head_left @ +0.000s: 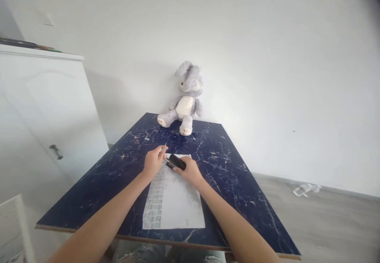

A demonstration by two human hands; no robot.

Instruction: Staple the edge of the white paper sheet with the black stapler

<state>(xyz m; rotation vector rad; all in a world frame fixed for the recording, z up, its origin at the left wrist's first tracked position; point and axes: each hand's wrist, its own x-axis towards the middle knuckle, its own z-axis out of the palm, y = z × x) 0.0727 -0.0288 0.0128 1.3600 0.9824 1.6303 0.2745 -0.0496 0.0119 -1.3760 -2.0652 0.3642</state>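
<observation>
A white sheet with rows of small grey tiles (172,197) lies on the dark blue marbled table (113,176). My left hand (153,163) is closed in a pinch at the sheet's far left corner, on a thin pale thing I cannot make out. My right hand (190,171) rests on the far edge of the sheet, fingers wrapped round a small black oblong object (177,162). The two hands nearly touch.
A grey and white plush rabbit (185,99) sits at the table's far edge against the white wall. A white cabinet (44,108) with a dark knob stands to the left. Crumpled clear plastic (305,189) lies on the grey floor at right.
</observation>
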